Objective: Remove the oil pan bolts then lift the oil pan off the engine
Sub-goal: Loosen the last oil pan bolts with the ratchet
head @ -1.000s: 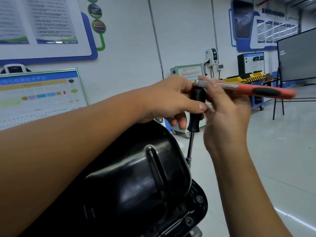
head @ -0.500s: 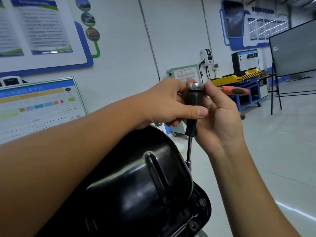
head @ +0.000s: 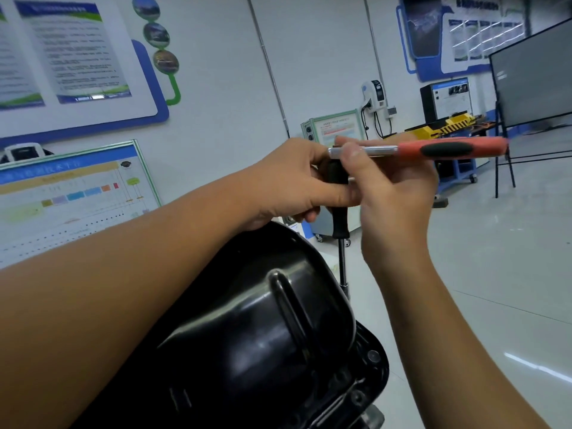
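In a training workshop, we see a ratchet wrench held level above a black oil pan, its orange-and-black handle pointing right and its chrome head at the left, over the top of an upright extension bar. The bar's long axis runs straight down, its black sleeve uppermost and its thin steel shank dropping to the pan's flange at the far rim, where the socket end is hidden behind the pan's bulge. The pan sits bottom-up in the lower middle of our view, a raised rib running along its domed sump, and two bolts show on the near flange. Our left hand has its grip closed round the bar's sleeve, thumb laid across it. Our right hand pinches the wrench near its head, fingers curled beneath the chrome shaft.
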Available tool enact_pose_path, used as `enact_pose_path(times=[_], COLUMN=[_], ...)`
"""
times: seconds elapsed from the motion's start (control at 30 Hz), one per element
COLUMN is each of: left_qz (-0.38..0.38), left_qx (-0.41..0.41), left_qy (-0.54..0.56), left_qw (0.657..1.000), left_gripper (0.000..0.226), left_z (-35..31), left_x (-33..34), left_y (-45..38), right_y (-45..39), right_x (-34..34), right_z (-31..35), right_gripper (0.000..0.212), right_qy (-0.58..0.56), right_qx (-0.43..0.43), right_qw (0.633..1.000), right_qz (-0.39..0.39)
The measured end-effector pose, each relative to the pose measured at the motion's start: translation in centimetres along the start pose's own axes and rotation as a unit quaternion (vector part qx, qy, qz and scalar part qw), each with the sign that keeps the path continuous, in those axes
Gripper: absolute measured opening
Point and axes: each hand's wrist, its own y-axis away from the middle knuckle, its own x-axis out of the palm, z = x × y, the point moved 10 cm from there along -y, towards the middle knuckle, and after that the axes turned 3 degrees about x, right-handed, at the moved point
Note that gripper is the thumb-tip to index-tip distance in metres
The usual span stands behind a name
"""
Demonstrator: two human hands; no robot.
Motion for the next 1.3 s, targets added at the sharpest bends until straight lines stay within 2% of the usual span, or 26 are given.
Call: enact_pose_path(times=[0.07, 0.1, 0.17, 0.2, 0.23, 0.27, 0.3, 0.33, 0.4, 0.47, 0.5, 0.57, 0.63, 0.67, 0.7, 0.77, 0.83, 0.87, 0.9, 0.97, 1.03, 1.07, 1.13, 1.2, 1.23, 1.3], left_qz=[-0.001, 0.018, 0.080, 0.104, 0.113, 0.106, 0.089, 0.070, 0.033, 0.004, -0.007, -0.008, 0.021, 0.038, 0.047, 0.035, 0.004, -0.013, -0.025, -0.008, 0.049, 0.066, 0.061, 0.038, 0.028, 0.006], left_qx=[0.006, 0.008, 0.000, -0.009, -0.018, -0.023, -0.023, -0.023, -0.025, -0.037, -0.045, -0.055, -0.065, -0.066, -0.064, -0.064, -0.069, -0.070, -0.072, -0.066, -0.064, -0.064, -0.065, -0.078, -0.082, -0.088], left_qy=[0.010, 0.024, 0.067, 0.092, 0.108, 0.109, 0.097, 0.076, 0.040, 0.019, 0.012, 0.015, 0.045, 0.061, 0.069, 0.051, 0.015, 0.003, -0.001, 0.020, 0.068, 0.085, 0.075, 0.043, 0.027, -0.001], left_qw=[1.000, 1.000, 0.995, 0.990, 0.987, 0.988, 0.991, 0.994, 0.998, 0.999, 0.999, 0.998, 0.997, 0.995, 0.994, 0.996, 0.997, 0.997, 0.997, 0.998, 0.994, 0.992, 0.993, 0.995, 0.996, 0.996], left_gripper=[0.012, 0.014, 0.019, 0.017, 0.012, 0.008, 0.009, 0.013, 0.023, 0.024, 0.022, 0.023, 0.017, 0.009, 0.003, 0.006, 0.006, 0.007, 0.008, 0.010, 0.016, 0.012, 0.010, 0.006, 0.007, 0.018], left_z=[-0.2, -0.4, -0.6, -0.6, -0.5, -0.4, -0.3, -0.2, 0.0, 0.3, 0.4, 0.5, 0.6, 0.5, 0.4, 0.5, 0.5, 0.4, 0.4, 0.3, 0.3, 0.3, 0.4, 0.6, 0.7, 0.8], left_x=[0.1, 0.5, 1.5, 1.8, 1.8, 1.4, 1.0, 0.6, -0.1, -0.7, -0.9, -1.1, -0.8, -0.7, -0.6, -1.1, -1.4, -1.6, -1.8, -1.6, -0.8, -0.6, -0.7, -1.2, -1.4, -1.7], left_y=[-0.1, 0.0, 0.3, 0.5, 0.7, 0.7, 0.7, 0.8, 0.8, 0.7, 0.7, 0.9, 1.4, 1.6, 1.8, 1.7, 1.6, 1.5, 1.3, 1.4, 1.9, 2.0, 2.0, 1.9, 1.9, 1.7], right_y=[0.6, 0.9, 0.6, 0.6, 1.1, 1.5, 1.8, 1.7, 0.6, 0.2, 0.1, -0.1, 1.0, 1.3, 1.1, -0.4, -0.4, -0.5, -0.6, -0.5, 1.0, 1.5, 0.8, -0.1, -0.3, 0.3], right_x=[0.8, 0.7, 0.3, 0.6, 1.2, 1.4, 1.4, 1.4, 0.9, 1.7, 2.1, 2.2, 2.8, 2.8, 2.5, 2.2, 4.2, 4.7, 4.7, 4.0, 3.7, 3.3, 2.7, 2.7, 3.3, 5.7], right_z=[2.4, 2.4, 0.7, -1.2, -2.9, -4.4, -4.8, -4.3, -1.0, 2.1, 2.3, 0.8, -1.9, -2.6, -2.2, 1.0, 4.1, 4.2, 3.6, 0.8, -2.3, -2.9, -2.4, 0.8, 2.6, 4.7], right_gripper=[0.027, 0.030, 0.024, 0.015, 0.010, 0.019, 0.025, 0.024, 0.006, 0.021, 0.024, 0.021, 0.014, 0.012, 0.012, 0.016, 0.021, 0.020, 0.017, 0.016, 0.007, 0.010, 0.009, 0.012, 0.014, 0.020], right_qy=[0.118, 0.117, 0.013, -0.059, -0.121, -0.157, -0.168, -0.156, -0.055, 0.147, 0.206, 0.150, 0.016, -0.010, 0.015, 0.171, 0.381, 0.410, 0.363, 0.139, -0.036, -0.047, 0.005, 0.156, 0.267, 0.471], right_qx=[-0.117, -0.116, -0.013, 0.088, 0.197, 0.281, 0.320, 0.312, 0.186, 0.052, 0.037, 0.126, 0.302, 0.342, 0.327, 0.143, -0.067, -0.092, -0.050, 0.150, 0.334, 0.368, 0.310, 0.128, 0.020, -0.145], right_qw=[0.986, 0.986, 1.000, 0.994, 0.973, 0.946, 0.932, 0.937, 0.981, 0.987, 0.976, 0.979, 0.952, 0.938, 0.944, 0.973, 0.915, 0.899, 0.924, 0.976, 0.941, 0.928, 0.950, 0.978, 0.961, 0.863], right_qz=[0.025, 0.024, 0.007, 0.006, 0.017, 0.018, 0.018, 0.015, 0.012, 0.042, 0.058, 0.062, 0.057, 0.049, 0.045, 0.060, 0.115, 0.119, 0.112, 0.072, 0.042, 0.032, 0.042, 0.055, 0.070, 0.114])
